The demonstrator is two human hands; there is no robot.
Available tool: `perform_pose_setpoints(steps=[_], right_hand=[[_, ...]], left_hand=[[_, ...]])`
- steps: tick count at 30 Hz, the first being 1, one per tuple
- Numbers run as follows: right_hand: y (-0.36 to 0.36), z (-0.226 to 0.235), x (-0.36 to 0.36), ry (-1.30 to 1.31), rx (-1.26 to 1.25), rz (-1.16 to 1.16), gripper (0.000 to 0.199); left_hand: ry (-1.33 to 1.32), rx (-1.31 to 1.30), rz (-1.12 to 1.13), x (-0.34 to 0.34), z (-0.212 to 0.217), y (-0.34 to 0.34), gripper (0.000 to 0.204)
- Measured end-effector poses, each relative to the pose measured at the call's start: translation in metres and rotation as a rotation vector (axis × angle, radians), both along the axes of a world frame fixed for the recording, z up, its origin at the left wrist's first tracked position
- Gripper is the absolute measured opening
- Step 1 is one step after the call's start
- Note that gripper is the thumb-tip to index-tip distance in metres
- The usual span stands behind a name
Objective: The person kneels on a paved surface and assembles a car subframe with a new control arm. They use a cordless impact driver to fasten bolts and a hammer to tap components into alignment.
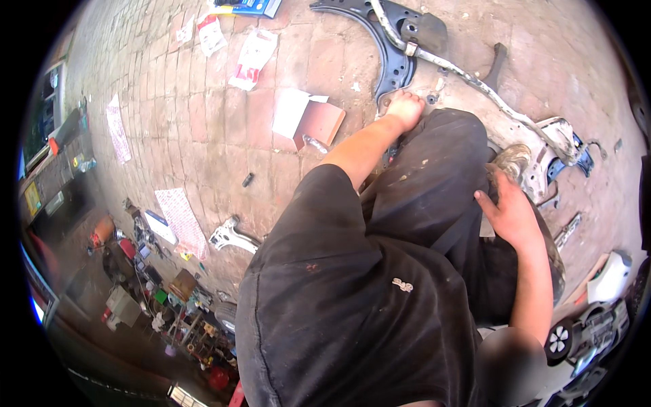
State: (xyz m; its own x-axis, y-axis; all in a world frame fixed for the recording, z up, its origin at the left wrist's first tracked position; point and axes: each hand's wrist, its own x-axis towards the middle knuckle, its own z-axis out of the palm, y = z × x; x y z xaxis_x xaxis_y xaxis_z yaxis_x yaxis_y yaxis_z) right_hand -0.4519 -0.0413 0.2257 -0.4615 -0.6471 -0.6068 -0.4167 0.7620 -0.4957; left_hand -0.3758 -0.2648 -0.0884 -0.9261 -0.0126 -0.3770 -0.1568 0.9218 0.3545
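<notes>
Control arm point(395, 66), black, lies on brick floor point(224, 129), near end at left hand point(405, 110). Left grip: fingers curled, can't tell if pinching anything. Right hand point(510, 211) near shoe point(513, 160), thumb spread from fingers; fingertips hidden, can't tell if holding. Pale bar point(498, 102) overlaps control arm, runs off right. Open box point(323, 125) left of left hand; red-white bag point(253, 60) beyond box.

The left arm point(359, 152) reaches toward the upper middle of the frame, the left hand point(405, 110) apparently curled. The right arm point(534, 285) bends up at right, the right hand's point(513, 214) thumb point(485, 203) spread.
</notes>
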Motion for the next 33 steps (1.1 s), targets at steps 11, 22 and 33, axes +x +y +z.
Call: perform_pose_setpoints(steps=[11, 22, 33], right_hand=[[-0.016, 0.032, 0.003, 0.077, -0.084, 0.160, 0.056], [-0.013, 0.050, -0.003, 0.046, -0.063, 0.222, 0.061], [-0.010, 0.052, -0.004, 0.004, -0.060, 0.206, 0.059]], left_hand=[[0.510, 0.545, 0.981, -0.043, 0.006, -0.041, 0.022], [0.401, 0.435, 1.133, -0.087, 0.019, -0.049, 0.025], [0.414, 0.449, 1.210, -0.098, 0.014, -0.051, 0.034]])
